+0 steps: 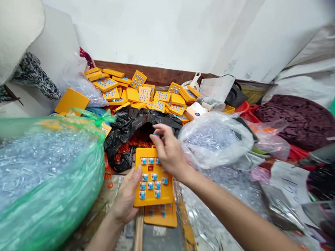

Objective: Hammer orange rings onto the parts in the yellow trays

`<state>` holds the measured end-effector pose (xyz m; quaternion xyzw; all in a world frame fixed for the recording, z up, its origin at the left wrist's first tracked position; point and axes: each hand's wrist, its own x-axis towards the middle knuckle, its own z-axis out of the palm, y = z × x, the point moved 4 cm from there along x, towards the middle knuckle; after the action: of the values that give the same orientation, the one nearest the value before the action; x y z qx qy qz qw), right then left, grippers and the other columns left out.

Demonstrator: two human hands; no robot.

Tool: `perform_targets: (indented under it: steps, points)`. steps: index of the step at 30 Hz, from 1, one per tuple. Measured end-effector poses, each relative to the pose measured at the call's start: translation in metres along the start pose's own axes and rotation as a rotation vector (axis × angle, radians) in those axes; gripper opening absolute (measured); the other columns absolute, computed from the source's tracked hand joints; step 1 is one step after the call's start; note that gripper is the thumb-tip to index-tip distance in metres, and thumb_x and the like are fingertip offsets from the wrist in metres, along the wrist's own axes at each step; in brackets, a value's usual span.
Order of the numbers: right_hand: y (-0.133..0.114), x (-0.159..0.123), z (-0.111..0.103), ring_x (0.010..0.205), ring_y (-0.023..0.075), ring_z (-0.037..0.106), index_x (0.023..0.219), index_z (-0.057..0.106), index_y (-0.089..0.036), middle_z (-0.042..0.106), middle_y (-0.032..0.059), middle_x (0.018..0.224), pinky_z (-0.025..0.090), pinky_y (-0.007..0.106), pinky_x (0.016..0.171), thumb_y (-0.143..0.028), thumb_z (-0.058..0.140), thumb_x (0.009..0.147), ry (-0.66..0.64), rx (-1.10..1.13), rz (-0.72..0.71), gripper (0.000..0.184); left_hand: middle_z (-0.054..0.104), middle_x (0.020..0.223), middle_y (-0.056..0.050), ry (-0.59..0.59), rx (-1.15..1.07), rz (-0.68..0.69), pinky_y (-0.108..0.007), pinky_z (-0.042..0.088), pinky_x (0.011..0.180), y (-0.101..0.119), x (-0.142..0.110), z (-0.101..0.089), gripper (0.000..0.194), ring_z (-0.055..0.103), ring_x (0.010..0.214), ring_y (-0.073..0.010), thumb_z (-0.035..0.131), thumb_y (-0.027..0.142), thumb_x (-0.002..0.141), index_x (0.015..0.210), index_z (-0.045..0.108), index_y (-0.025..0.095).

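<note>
My left hand [128, 198] grips the left edge of a yellow plastic plate [149, 201], with the thumb lying on its face. Small white-and-blue square pieces sit in rows on this plate, and one square slot [150, 169] shows red inside. Above its upper right part, my right hand [169, 150] pinches a small blue piece [155, 134] between thumb and fingertips; its exact kind is too small to tell. Under the held plate lies a second yellow plate [166, 220], mostly covered. Just beyond, a black plastic bag [122, 127] lies open with small orange rings [124, 148] spilling out.
Many filled yellow plates [131, 94] are heaped along the white wall. A green bag [76, 195] of clear plastic bits bulges at the left. To the right stands a white bag [216, 137] of similar bits, with plastic wrap [208, 210] in front.
</note>
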<state>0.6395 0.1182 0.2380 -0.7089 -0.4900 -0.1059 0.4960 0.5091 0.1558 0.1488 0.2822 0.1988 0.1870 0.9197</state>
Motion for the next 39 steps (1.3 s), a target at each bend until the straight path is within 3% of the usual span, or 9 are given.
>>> perform_targets:
  steps: [4, 5, 8, 11, 18, 23, 28, 31, 39]
  points:
    - [-0.02, -0.077, -0.04, 0.095, 0.0166, 0.066, 0.12, 0.058, -0.025, 0.07, 0.003, 0.104, 0.054, 0.032, 0.084, -0.016, 0.06, 0.089, 0.217, 0.094, 0.054, 0.032, 0.068, 0.117, -0.014, 0.044, -0.151, -0.213, -0.047, 0.046, 0.101, -0.022, -0.035, 0.01, 0.051, 0.062, 0.112, -0.0309, 0.057, 0.039, 0.089, 0.132, 0.051, 0.013]
    - [-0.027, -0.095, -0.044, 0.095, 0.0162, 0.067, 0.121, 0.059, -0.027, 0.071, 0.0009, 0.104, 0.054, 0.031, 0.086, -0.011, 0.064, 0.085, 0.197, 0.124, 0.036, 0.04, 0.068, 0.117, -0.014, 0.052, -0.181, -0.228, -0.047, 0.046, 0.102, -0.027, -0.042, 0.01, 0.052, 0.062, 0.112, -0.0309, 0.057, 0.04, 0.089, 0.132, 0.051, 0.013]
    - [-0.043, -0.141, -0.048, 0.088, 0.0144, 0.068, 0.132, 0.053, -0.029, 0.072, -0.0008, 0.103, 0.056, 0.028, 0.084, 0.0, 0.066, 0.079, 0.139, 0.121, -0.031, 0.061, 0.068, 0.118, -0.013, 0.11, -0.198, -0.186, -0.047, 0.046, 0.102, -0.04, -0.06, 0.007, 0.057, 0.063, 0.112, -0.0312, 0.065, 0.043, 0.083, 0.132, 0.052, 0.016]
    - [-0.044, -0.167, -0.049, 0.087, 0.0145, 0.068, 0.138, 0.047, -0.029, 0.071, 0.0, 0.1, 0.056, 0.029, 0.084, 0.003, 0.067, 0.077, 0.215, 0.152, -0.002, 0.072, 0.069, 0.118, -0.012, 0.165, -0.125, -0.132, -0.047, 0.046, 0.102, -0.05, -0.073, 0.006, 0.062, 0.063, 0.112, -0.0319, 0.071, 0.042, 0.078, 0.133, 0.053, 0.019]
    - [-0.034, -0.173, -0.059, 0.088, 0.0179, 0.066, 0.125, 0.059, -0.028, 0.071, 0.0026, 0.092, 0.056, 0.032, 0.078, -0.004, 0.07, 0.078, 0.196, 0.155, 0.122, 0.054, 0.068, 0.119, -0.013, 0.194, 0.017, -0.092, -0.045, 0.046, 0.102, -0.061, -0.089, 0.004, 0.059, 0.062, 0.112, -0.0317, 0.065, 0.044, 0.083, 0.135, 0.052, 0.019]
    - [-0.036, -0.176, -0.064, 0.087, 0.0175, 0.067, 0.127, 0.057, -0.029, 0.073, 0.0005, 0.093, 0.056, 0.033, 0.081, -0.003, 0.07, 0.078, 0.166, 0.082, 0.113, 0.057, 0.069, 0.117, -0.013, 0.235, 0.052, -0.089, -0.044, 0.047, 0.102, -0.062, -0.09, 0.002, 0.063, 0.064, 0.11, -0.0314, 0.068, 0.045, 0.08, 0.135, 0.052, 0.019]
    - [-0.042, -0.175, -0.066, 0.097, 0.0185, 0.064, 0.116, 0.063, -0.025, 0.072, 0.0046, 0.101, 0.054, 0.034, 0.084, 0.003, 0.059, 0.082, -0.074, -0.043, -0.023, 0.044, 0.068, 0.119, -0.012, 0.237, 0.029, -0.102, -0.043, 0.046, 0.102, -0.06, -0.091, 0.009, 0.066, 0.064, 0.109, -0.03, 0.069, 0.043, 0.08, 0.139, 0.047, 0.022]
    - [-0.041, -0.178, -0.069, 0.104, 0.0193, 0.062, 0.116, 0.063, -0.02, 0.066, 0.0113, 0.112, 0.053, 0.033, 0.086, 0.005, 0.054, 0.082, -0.138, -0.149, -0.099, 0.043, 0.068, 0.119, -0.012, 0.219, 0.013, -0.13, -0.043, 0.045, 0.103, -0.059, -0.092, 0.013, 0.065, 0.064, 0.109, -0.0296, 0.068, 0.042, 0.081, 0.139, 0.047, 0.022]
    - [-0.04, -0.163, -0.067, 0.092, 0.0202, 0.061, 0.101, 0.063, -0.023, 0.068, 0.0041, 0.084, 0.05, 0.036, 0.08, -0.002, 0.058, 0.084, -0.081, -0.138, -0.042, 0.027, 0.069, 0.117, -0.013, 0.224, -0.002, -0.132, -0.044, 0.047, 0.1, -0.062, -0.087, 0.012, 0.066, 0.064, 0.11, -0.0309, 0.067, 0.042, 0.082, 0.14, 0.046, 0.019]
